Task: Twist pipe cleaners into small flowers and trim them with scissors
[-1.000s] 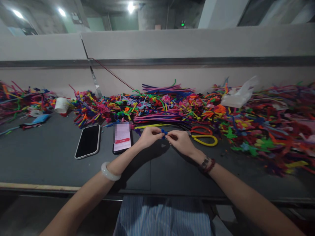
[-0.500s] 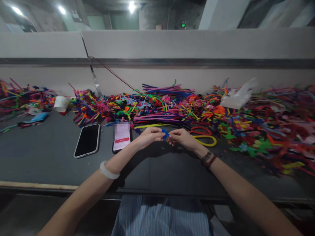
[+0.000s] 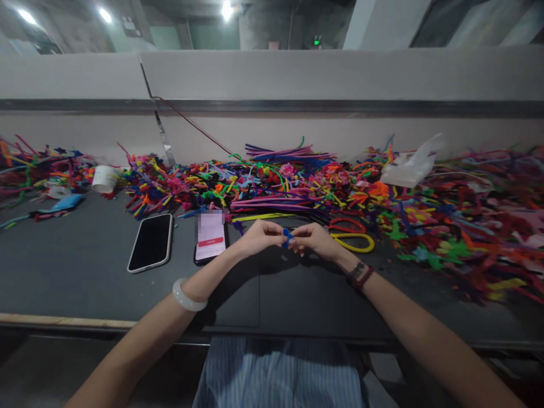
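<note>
Left hand (image 3: 260, 239) and right hand (image 3: 313, 240), each closed in a pinch, hold one small blue piece (image 3: 287, 236), apparently part-shaped, not yet released.

We seem to be in a craft workshop: fuzzy stems (image 3: 274, 202) heap a long bench (image 3: 85, 283), with bare concrete (image 3: 263, 31) beyond.
</note>
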`<action>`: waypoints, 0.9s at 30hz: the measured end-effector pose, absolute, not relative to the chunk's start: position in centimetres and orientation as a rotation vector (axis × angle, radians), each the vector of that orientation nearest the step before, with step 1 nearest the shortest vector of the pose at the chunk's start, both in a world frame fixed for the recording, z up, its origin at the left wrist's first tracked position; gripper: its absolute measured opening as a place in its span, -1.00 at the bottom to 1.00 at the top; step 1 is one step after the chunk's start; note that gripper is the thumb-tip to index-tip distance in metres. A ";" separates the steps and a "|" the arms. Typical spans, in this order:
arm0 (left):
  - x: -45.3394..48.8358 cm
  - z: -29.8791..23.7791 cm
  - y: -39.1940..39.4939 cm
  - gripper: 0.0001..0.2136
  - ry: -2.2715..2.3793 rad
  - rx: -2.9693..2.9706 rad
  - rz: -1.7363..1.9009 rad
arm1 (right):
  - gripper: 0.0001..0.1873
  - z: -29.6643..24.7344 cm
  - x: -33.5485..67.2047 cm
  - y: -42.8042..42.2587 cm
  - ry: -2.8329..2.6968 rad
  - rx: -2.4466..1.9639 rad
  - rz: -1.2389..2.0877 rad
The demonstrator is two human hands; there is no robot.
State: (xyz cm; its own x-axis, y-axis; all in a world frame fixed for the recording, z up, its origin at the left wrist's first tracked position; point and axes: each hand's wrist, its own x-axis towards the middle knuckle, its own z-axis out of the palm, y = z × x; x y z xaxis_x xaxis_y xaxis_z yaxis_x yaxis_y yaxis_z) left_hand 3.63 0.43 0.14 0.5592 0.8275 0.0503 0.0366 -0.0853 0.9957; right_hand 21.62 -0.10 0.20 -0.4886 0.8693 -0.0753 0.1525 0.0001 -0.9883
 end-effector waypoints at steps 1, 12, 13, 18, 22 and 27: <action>3.7 0.2 0.4 -0.84 0.763 1.540 0.774 | -0.75 0.2 21.6 -0.1 -1.689 -1.058 1.532; 4.3 -0.4 0.6 -0.80 0.781 1.213 0.977 | -0.74 0.5 21.3 -0.3 -1.683 -1.042 1.427; 4.3 -0.4 0.6 -0.81 0.778 1.186 0.986 | -0.74 0.4 21.1 -0.4 -1.699 -1.051 1.408; 4.3 -0.3 0.6 -0.82 0.759 1.174 1.018 | -0.73 -0.2 20.5 -0.8 -1.739 -1.070 1.261; 4.3 -0.2 0.6 -0.82 0.827 1.256 1.076 | -0.74 -0.1 20.5 -0.8 -1.702 -1.087 1.140; 4.2 -0.3 0.8 -0.80 0.859 1.352 1.067 | -0.73 0.5 20.8 -0.7 -1.674 -1.107 1.094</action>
State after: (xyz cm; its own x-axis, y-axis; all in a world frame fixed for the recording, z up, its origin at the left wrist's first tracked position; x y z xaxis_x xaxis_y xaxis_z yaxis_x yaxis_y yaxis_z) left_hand 4.17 0.81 -0.34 0.3183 0.9421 0.1059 -0.0981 -0.0784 0.9921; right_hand 20.84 -0.68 0.47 -0.2673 0.9487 0.1689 0.2260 0.2321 -0.9461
